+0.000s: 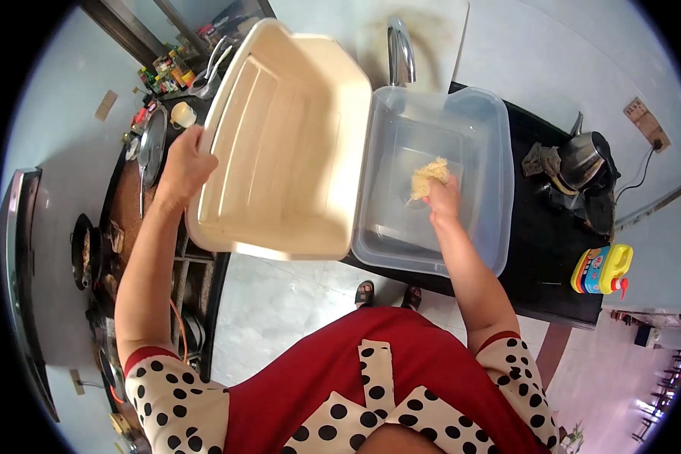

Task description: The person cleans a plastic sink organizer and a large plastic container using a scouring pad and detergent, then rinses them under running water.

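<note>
My left hand (190,164) grips the rim of a large beige plastic tub (284,153), which is tilted so that its inside faces me. No contents show in this tub. In my right hand (444,198) is a wad of pale yellow fibrous scrubber (429,175), possibly a loofah. That hand is over a translucent plastic tub (491,170), whose floor shows around it. The beige tub's right edge borders the translucent tub's left rim; whether they touch I cannot tell. A chrome faucet (400,54) rises behind the translucent tub.
On the black countertop (536,244) to the right stand a metal kettle (587,156) and a yellow detergent jug (601,269) with a red pump. At the left are seasoning bottles (173,71), a glass pot lid (154,142) and a wok (85,249). Tiled floor (284,306) lies below.
</note>
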`<action>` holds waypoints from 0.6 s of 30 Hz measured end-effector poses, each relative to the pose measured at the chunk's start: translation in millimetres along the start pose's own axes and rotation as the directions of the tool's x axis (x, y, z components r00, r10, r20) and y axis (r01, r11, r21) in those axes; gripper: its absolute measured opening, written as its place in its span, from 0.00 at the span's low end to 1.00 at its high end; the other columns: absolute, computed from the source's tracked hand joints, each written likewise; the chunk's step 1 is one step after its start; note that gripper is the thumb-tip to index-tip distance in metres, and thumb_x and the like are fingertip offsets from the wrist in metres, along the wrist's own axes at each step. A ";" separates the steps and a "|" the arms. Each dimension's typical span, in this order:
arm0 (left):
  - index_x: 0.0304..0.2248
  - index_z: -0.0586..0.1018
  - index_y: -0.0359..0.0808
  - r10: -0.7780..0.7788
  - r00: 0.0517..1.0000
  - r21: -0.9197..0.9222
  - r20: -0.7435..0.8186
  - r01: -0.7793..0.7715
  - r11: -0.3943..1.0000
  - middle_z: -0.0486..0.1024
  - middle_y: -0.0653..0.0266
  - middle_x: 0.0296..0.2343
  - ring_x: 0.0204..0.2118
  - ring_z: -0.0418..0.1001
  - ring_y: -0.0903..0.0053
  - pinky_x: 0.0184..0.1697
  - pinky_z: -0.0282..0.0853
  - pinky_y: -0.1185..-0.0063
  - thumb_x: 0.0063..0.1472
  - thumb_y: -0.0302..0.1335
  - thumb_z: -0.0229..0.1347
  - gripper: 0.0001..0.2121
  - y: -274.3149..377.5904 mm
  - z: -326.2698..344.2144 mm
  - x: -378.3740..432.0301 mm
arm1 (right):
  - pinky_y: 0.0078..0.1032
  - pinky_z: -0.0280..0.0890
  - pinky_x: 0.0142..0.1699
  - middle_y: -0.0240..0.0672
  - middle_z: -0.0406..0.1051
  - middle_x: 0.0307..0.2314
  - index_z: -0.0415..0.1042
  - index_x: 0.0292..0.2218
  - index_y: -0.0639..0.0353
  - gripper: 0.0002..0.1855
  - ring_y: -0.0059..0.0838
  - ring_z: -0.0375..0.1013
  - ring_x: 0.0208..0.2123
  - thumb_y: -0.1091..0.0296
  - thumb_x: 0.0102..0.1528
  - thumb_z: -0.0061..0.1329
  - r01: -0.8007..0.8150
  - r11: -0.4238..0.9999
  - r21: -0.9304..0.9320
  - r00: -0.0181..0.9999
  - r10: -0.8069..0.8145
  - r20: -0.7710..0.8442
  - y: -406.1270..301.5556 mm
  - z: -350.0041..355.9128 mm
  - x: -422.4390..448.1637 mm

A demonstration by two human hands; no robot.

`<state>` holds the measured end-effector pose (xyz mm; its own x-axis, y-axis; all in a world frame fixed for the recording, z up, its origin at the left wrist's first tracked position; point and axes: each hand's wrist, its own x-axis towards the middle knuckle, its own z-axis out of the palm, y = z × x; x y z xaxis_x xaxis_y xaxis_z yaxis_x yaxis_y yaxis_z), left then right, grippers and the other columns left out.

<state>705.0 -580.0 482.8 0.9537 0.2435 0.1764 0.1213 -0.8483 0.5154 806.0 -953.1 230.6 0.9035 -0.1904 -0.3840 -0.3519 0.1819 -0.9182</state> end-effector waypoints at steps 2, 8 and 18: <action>0.33 0.72 0.27 0.043 0.998 -0.004 0.036 -0.043 0.999 0.71 0.58 0.23 0.28 0.68 0.77 0.34 0.64 0.80 0.43 0.19 0.48 0.13 -8.9 8.1 5.1 | 0.22 0.64 0.25 0.36 0.69 0.32 0.62 0.43 0.60 0.16 0.25 0.70 0.28 0.74 0.51 0.42 0.041 0.999 0.000 0.997 -0.041 -0.060 7.2 3.8 25.8; 0.33 0.72 0.26 -0.101 0.994 -0.015 0.045 0.101 0.995 0.73 0.47 0.25 0.29 0.72 0.64 0.35 0.66 0.75 0.42 0.24 0.50 0.15 -57.2 1.6 0.1 | 0.34 0.65 0.40 0.47 0.71 0.34 0.64 0.41 0.63 0.19 0.44 0.72 0.36 0.72 0.46 0.45 0.108 0.793 -0.599 0.981 -0.181 -0.062 45.3 27.5 58.4; 0.36 0.70 0.28 -0.002 0.993 0.314 0.121 -0.036 0.949 0.75 0.46 0.28 0.33 0.75 0.59 0.39 0.67 0.71 0.48 0.25 0.50 0.15 1.5 12.0 38.5 | 0.34 0.63 0.45 0.48 0.71 0.35 0.64 0.43 0.58 0.19 0.48 0.70 0.40 0.65 0.48 0.43 0.033 0.852 -0.523 0.979 -0.134 -0.156 100.0 18.3 81.0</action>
<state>745.3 -577.6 480.4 0.9797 0.1866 0.0726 0.1668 -0.9612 0.2197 848.5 -932.7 109.5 0.8931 -0.3617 -0.2676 -0.3975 -0.3556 -0.8459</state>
